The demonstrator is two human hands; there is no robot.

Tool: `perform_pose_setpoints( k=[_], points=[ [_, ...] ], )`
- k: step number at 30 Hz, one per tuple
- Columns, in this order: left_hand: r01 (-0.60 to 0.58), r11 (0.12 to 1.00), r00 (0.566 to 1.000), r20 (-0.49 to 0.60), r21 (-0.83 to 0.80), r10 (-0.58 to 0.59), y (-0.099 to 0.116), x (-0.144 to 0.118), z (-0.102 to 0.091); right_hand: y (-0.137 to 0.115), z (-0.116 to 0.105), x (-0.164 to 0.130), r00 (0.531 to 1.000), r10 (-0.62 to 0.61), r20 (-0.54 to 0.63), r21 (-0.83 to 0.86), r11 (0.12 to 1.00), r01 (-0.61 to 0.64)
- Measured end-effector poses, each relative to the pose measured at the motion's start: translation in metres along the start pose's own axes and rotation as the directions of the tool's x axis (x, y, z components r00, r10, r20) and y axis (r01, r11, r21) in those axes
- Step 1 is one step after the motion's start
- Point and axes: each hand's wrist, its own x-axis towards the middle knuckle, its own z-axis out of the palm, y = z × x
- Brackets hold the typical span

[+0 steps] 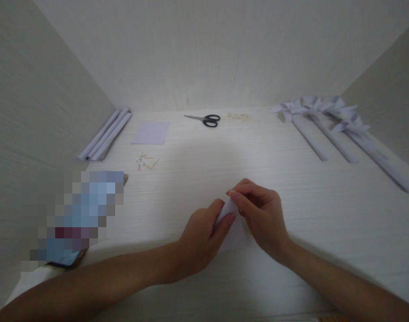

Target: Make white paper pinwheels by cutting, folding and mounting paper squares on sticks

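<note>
My left hand (201, 232) is closed around a piece of white paper (228, 207), its thumb lying along the paper's near face. At the upper end of that paper, my right hand (266, 219) pinches the tip between thumb and fingers. Part of a pale sheet shows below, between the two hands; I cannot tell whether it is the same piece. The fingers hide most of the paper's shape, and anything small inside the right pinch cannot be made out.
Scissors (210, 120) with black handles lie at the back. Rolled paper tubes (107, 134), a square paper sheet (151, 133) and small thin sticks (146, 161) are on the left, above a blurred phone (68, 259). Paper pinwheels (320, 109) on tubes lie right. Walls enclose the table.
</note>
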Motion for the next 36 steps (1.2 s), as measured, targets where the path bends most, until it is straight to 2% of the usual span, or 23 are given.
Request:
perform_pose_setpoints(
  k=[8,26,36],
  points=[
    [0.010,0.999,1.000,-0.011,0.042,-0.010,0.0000,0.0003,0.0010,-0.0003,0.0006,-0.0009,0.999,-0.024,-0.028,-0.022,0.999,0.023],
    [0.015,0.999,1.000,-0.016,0.048,-0.014,0.0012,0.0009,0.0013,-0.0005,-0.0004,-0.0012,0.999,-0.046,-0.004,0.017,0.999,0.046],
    [0.013,0.999,1.000,-0.015,0.053,-0.012,0.0006,0.0010,0.0014,0.0007,-0.0001,-0.0003,0.998,-0.062,-0.005,-0.033,0.998,0.062]
  ],
)
